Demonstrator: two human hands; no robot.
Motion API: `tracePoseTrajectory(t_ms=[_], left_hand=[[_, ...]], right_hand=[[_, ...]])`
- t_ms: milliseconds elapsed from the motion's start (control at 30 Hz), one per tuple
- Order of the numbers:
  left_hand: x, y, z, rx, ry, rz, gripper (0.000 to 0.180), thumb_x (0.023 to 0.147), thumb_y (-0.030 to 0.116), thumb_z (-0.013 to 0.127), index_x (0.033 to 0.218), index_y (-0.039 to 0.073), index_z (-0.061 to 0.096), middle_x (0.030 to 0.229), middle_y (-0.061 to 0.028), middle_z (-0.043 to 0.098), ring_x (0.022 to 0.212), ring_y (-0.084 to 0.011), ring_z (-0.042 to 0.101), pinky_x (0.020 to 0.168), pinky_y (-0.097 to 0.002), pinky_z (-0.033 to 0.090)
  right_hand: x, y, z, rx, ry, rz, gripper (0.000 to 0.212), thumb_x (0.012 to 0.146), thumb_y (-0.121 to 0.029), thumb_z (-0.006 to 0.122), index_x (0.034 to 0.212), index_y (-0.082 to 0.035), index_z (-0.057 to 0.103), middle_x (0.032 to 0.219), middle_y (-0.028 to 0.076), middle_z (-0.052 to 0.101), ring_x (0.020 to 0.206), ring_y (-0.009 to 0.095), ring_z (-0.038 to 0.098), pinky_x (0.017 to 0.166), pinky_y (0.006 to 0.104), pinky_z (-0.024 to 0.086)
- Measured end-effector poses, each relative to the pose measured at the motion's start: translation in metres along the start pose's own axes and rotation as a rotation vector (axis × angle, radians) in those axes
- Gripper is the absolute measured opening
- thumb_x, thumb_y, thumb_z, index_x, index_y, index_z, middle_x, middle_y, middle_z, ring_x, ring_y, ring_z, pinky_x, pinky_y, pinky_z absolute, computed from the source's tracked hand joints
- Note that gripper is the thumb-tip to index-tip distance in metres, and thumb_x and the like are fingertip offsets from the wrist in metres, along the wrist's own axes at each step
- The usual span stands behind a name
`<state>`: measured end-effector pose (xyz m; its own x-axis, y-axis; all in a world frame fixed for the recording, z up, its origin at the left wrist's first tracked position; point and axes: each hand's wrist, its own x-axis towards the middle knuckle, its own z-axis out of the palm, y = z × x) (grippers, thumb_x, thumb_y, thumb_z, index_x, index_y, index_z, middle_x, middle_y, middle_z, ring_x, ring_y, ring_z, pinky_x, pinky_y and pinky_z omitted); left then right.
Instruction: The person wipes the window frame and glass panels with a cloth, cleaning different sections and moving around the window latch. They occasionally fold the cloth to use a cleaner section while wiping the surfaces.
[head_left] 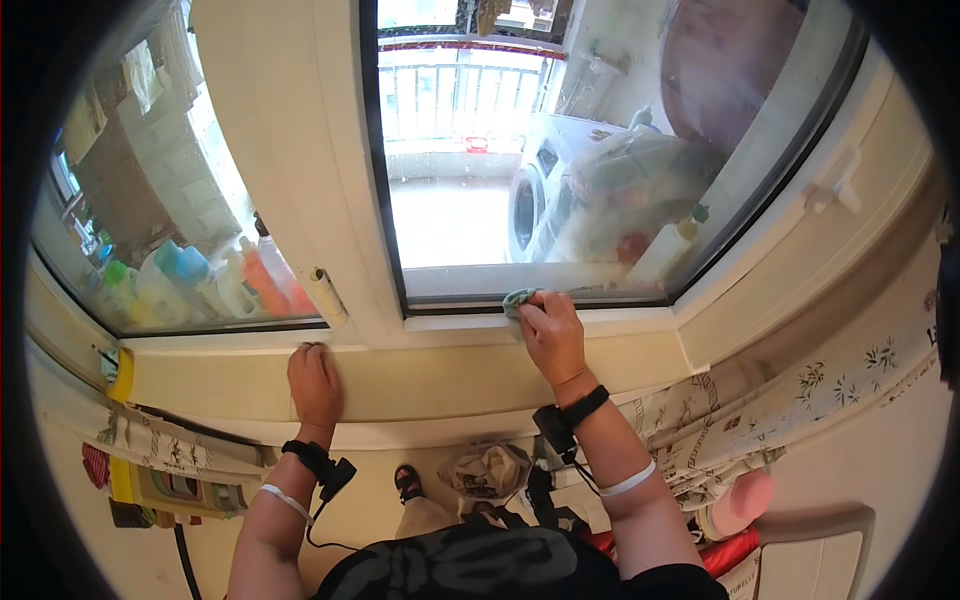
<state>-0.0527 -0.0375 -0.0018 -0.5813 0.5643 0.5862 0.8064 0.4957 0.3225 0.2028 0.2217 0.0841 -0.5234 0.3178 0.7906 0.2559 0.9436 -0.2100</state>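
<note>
My right hand [557, 340] pinches a crumpled green cloth [519, 302] against the lower frame of the right window pane [455, 215]. The cloth touches the white frame just under the black seal. My left hand [315, 386] rests on the cream windowsill [450, 385], below the post between the two panes. Its fingers are curled in and pressed together at the back edge of the sill, and I see nothing in them. Each wrist wears a black strap with a small box, plus a white band further up the forearm.
Behind the left pane stand several bottles [190, 275]. Through the right pane show a washing machine [530, 200] and a railing [450, 100]. A window handle [328, 296] sits on the post. Patterned curtains [800, 400] hang at both sides. A plastic bag [485, 470] lies on the floor.
</note>
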Motion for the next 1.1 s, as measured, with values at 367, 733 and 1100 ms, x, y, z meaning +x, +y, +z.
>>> tracePoseTrajectory(t_ms=[367,733,1100], left_hand=[[0.001,0.002,-0.003,-0.012,-0.039,-0.057,0.022,0.084,0.008,0.056,0.105,0.001,0.057,0.111,-0.0182,0.056,0.107,-0.0371,0.05,0.094,-0.0458,0.039],[-0.001,0.002,-0.005,-0.031,0.008,-0.053,0.021,0.084,0.009,0.057,0.103,0.001,0.058,0.11,-0.0183,0.057,0.105,-0.0374,0.051,0.093,-0.0459,0.04],[0.001,0.004,-0.008,-0.027,0.032,-0.044,0.019,0.086,0.01,0.056,0.102,0.002,0.057,0.109,-0.0174,0.056,0.104,-0.0366,0.051,0.091,-0.0455,0.04]], right_hand=[[0.142,-0.06,-0.032,0.001,0.499,-0.236,0.02,0.069,0.005,0.067,0.085,-0.005,0.064,0.091,0.009,0.06,0.08,0.027,0.056,0.066,0.0358,0.046],[0.057,-0.062,0.03,0.059,-0.118,-0.362,0.011,0.071,-0.002,0.065,0.08,-0.007,0.065,0.088,0.003,0.059,0.077,0.021,0.056,0.069,0.0338,0.047],[0.125,-0.105,0.031,-0.023,0.278,-0.385,0.013,0.072,-0.006,0.061,0.085,-0.009,0.063,0.092,0.003,0.055,0.081,0.02,0.054,0.068,0.0337,0.043]])
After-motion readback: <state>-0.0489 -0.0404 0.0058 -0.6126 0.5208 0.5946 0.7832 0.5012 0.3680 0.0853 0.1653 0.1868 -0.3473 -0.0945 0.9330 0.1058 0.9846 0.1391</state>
